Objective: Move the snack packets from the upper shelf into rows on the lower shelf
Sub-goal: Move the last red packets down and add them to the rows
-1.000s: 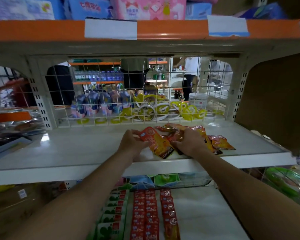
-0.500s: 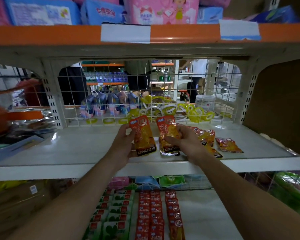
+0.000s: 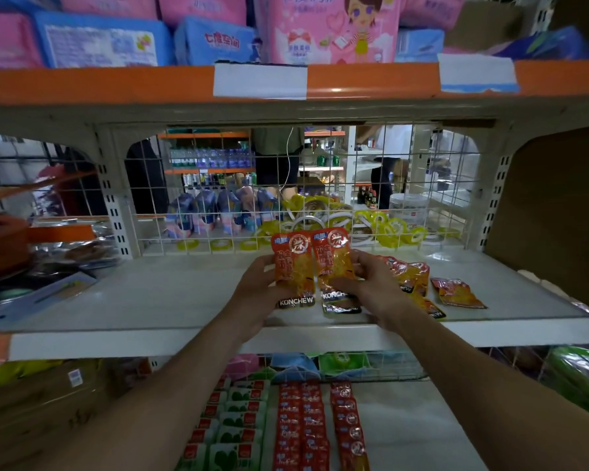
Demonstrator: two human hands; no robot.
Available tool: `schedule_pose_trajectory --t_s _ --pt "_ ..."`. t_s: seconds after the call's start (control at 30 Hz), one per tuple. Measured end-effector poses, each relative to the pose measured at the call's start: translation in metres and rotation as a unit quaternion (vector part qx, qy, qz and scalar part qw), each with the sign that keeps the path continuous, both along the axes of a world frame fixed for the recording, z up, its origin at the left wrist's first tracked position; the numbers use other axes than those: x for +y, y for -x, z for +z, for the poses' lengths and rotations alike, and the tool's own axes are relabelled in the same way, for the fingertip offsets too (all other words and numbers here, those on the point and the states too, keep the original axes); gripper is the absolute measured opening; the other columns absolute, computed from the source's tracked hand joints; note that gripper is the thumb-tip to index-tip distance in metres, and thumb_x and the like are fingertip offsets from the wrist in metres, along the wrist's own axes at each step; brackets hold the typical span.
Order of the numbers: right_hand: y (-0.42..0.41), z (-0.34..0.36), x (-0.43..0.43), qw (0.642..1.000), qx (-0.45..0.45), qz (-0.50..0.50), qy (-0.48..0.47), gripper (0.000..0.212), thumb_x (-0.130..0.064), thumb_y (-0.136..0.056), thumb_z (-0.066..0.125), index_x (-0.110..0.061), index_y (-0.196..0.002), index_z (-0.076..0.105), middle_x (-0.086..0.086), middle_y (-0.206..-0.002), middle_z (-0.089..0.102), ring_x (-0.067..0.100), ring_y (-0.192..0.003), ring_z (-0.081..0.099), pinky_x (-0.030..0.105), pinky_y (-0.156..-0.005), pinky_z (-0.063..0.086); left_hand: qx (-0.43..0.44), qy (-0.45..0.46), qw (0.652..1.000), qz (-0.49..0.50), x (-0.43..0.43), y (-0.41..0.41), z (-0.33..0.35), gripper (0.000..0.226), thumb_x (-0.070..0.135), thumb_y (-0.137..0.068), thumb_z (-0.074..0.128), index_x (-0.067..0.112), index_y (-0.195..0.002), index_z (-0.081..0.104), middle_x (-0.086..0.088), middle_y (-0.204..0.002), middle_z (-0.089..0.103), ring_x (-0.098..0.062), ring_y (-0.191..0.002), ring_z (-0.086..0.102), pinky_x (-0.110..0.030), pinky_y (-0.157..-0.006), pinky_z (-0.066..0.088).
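Note:
My left hand point(image 3: 257, 287) grips one orange KONCHEW snack packet point(image 3: 295, 266) upright above the upper shelf point(image 3: 170, 300). Right beside it, my right hand point(image 3: 371, 283) holds a small stack of the same packets point(image 3: 334, 260), with a lower one showing beneath. More orange packets point(image 3: 408, 271) lie loose on the shelf just right of my right hand, and a single packet point(image 3: 458, 294) lies further right. On the lower shelf point(image 3: 412, 430) stand rows of red packets point(image 3: 303, 426) and green-and-white packets point(image 3: 235, 426).
A wire grid point(image 3: 218, 198) backs the upper shelf, with goods and people in the aisle behind. Bags and a flat box point(image 3: 38, 294) crowd the shelf's left end. A brown cardboard panel point(image 3: 558, 212) stands at the right. Pink and blue packs point(image 3: 320, 25) fill the top shelf.
Both hands have lifted packets off the shelf pile and turned them upright, then drawn them close together side by side. The camera has tilted up a little.

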State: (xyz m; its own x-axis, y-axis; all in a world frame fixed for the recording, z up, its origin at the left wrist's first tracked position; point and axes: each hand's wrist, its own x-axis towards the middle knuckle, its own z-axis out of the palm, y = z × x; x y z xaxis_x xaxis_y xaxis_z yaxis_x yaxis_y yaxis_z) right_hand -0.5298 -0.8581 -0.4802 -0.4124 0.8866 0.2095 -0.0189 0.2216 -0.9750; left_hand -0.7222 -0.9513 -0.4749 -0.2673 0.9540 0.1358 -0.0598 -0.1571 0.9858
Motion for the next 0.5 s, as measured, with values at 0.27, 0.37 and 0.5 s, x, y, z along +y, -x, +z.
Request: schedule_pose_trajectory --t_s 0.27,0.37,0.5 --pt "-0.005 0.01 -0.019 1.0 -0.003 0.0 -0.022 0.041 0.003 -0.083 0.076 -0.006 -0.12 0.061 0.011 -0.105 0.074 0.028 -0.083 0.074 0.038 -0.06 0.061 0.056 -0.028 0.998 0.011 -0.011 -0.004 0.006 0.048 -0.008 -0.078 0.075 0.027 -0.111 0.067 0.006 -0.105 0.076 -0.014 -0.106 0.069 -0.034 -0.088 0.056" --pt "-0.013 0.01 -0.028 0.999 -0.014 -0.004 -0.041 0.043 -0.003 -0.083 0.079 -0.008 -0.12 0.06 0.02 -0.11 0.068 0.034 -0.088 0.071 0.038 -0.062 0.058 0.054 -0.012 0.998 0.014 -0.022 -0.003 0.008 0.048 -0.006 -0.079 0.076 0.024 -0.115 0.064 0.003 -0.108 0.075 -0.018 -0.107 0.068 -0.043 -0.092 0.057" --pt "-0.022 0.007 -0.048 0.998 -0.024 -0.002 -0.063 0.034 0.001 -0.08 0.079 0.0 -0.109 0.062 0.028 -0.103 0.069 0.043 -0.098 0.067 0.054 -0.089 0.057 0.05 -0.004 0.999 0.004 -0.046 -0.004 0.012 0.053 -0.005 -0.08 0.076 0.02 -0.124 0.058 -0.004 -0.113 0.073 -0.021 -0.105 0.07 -0.036 -0.083 0.059"
